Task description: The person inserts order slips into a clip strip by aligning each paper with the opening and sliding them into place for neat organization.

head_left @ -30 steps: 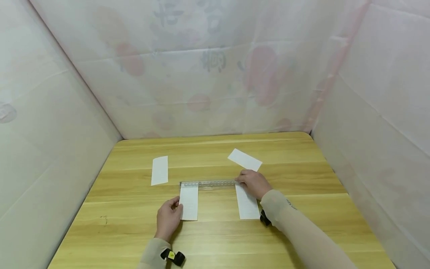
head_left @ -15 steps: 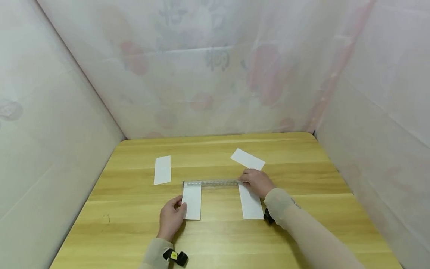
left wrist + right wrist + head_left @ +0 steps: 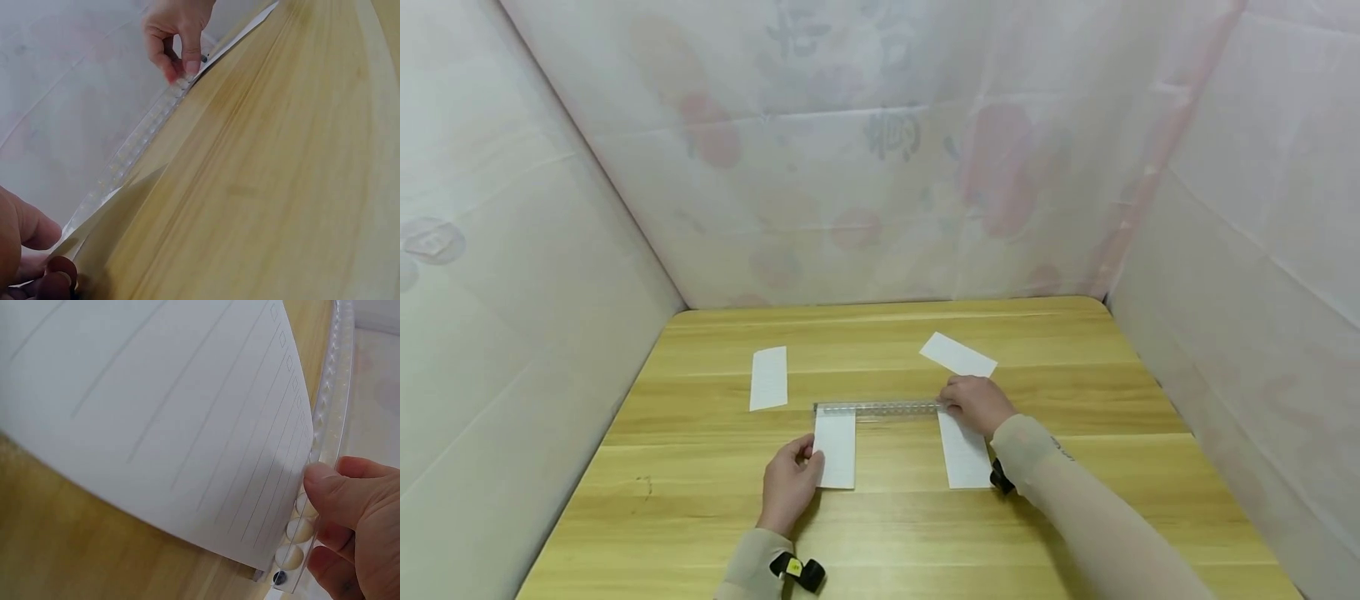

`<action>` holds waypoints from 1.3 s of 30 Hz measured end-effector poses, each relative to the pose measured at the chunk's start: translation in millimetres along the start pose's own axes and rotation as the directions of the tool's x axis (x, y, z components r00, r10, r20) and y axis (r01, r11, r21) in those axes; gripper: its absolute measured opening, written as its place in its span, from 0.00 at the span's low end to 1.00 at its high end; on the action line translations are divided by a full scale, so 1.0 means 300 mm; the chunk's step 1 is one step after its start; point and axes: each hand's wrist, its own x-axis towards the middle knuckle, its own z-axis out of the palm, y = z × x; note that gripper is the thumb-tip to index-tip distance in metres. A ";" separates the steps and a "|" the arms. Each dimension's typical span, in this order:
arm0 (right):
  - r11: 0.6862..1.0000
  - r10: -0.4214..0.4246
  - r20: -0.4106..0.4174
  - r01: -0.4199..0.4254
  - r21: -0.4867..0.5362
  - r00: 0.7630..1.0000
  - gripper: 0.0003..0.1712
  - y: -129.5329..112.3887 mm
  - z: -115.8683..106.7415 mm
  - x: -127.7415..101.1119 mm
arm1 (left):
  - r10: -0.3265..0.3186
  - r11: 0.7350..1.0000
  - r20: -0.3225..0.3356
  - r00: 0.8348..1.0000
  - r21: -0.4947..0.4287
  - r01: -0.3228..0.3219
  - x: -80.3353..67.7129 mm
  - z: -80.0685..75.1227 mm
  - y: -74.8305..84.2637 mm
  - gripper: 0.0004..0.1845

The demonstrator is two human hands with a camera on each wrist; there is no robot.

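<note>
A clear plastic ruler-like strip (image 3: 895, 408) with round holes lies across the top ends of two white paper slips. My right hand (image 3: 977, 404) pinches its right end, thumb on top, over the right slip (image 3: 964, 454). In the right wrist view this slip (image 3: 187, 425) shows printed lines and small boxes along one edge, beside the strip (image 3: 300, 531). My left hand (image 3: 790, 483) pinches the left edge of the left slip (image 3: 837, 454) between thumb and fingers. In the left wrist view, the left hand (image 3: 28, 250) is partly cut off by the frame.
Two more white slips lie farther back on the wooden table (image 3: 880, 542): an upright one (image 3: 769, 379) at left and a slanted one (image 3: 958, 354) just beyond my right hand. Pale printed cloth walls (image 3: 880, 208) rise behind the table and on both sides.
The whole head view has drifted slightly, so the scene sits a little farther right in it. Hands, strip and slips keep their places relative to one another.
</note>
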 end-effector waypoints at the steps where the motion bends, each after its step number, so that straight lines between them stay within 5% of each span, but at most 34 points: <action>1: 1.000 0.000 -0.002 0.000 -0.003 1.000 0.12 0.004 -0.001 0.000 | 0.002 1.000 0.000 1.000 -0.001 -0.002 0.001 0.004 0.003 0.19; 10: 1.000 0.020 0.015 -0.020 0.001 1.000 0.12 0.033 -0.002 -0.014 | -0.025 1.000 0.058 0.998 -0.001 0.025 0.015 0.018 0.025 0.19; 15: 1.000 -0.013 -0.008 0.013 -0.008 1.000 0.12 0.038 0.000 -0.012 | 0.023 0.999 0.091 0.996 0.025 -0.025 0.025 0.005 0.043 0.19; 25: 1.000 -0.008 0.005 0.008 -0.001 1.000 0.13 0.051 0.004 -0.011 | 0.047 0.998 0.100 0.994 0.044 -0.052 0.036 0.003 0.068 0.17; 39: 1.000 -0.006 0.014 0.006 -0.003 1.000 0.12 0.055 -0.007 -0.012 | 0.006 1.000 0.108 0.994 -0.020 -0.004 0.042 0.024 0.078 0.17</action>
